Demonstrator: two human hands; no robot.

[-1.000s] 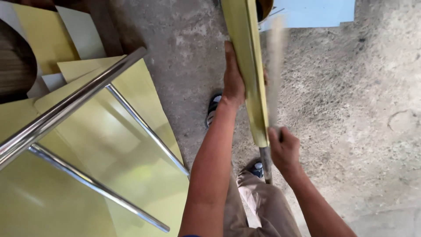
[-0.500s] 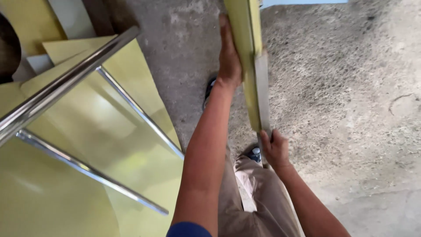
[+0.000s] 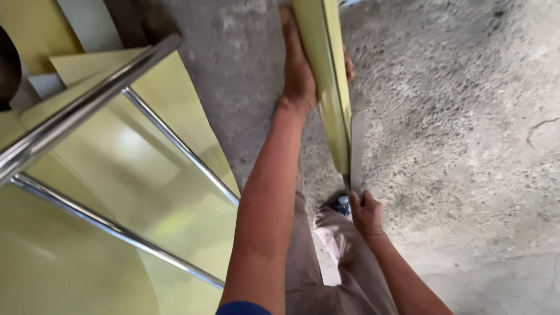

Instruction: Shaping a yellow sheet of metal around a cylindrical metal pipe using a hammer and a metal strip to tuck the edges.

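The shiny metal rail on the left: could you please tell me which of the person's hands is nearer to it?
Left. The left hand grips the yellow-green strip closer to the metal rail; the right hand holds the grey blade farther right.

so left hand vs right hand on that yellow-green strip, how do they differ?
The left hand wraps the yellow-green strip high up, arm stretched out; the right hand sits at its lower end, close to the body. The left hand clasps the strip's broad face; the right hand closes on a grey blade-like piece along its edge. Both are bare, both in a closed grip.
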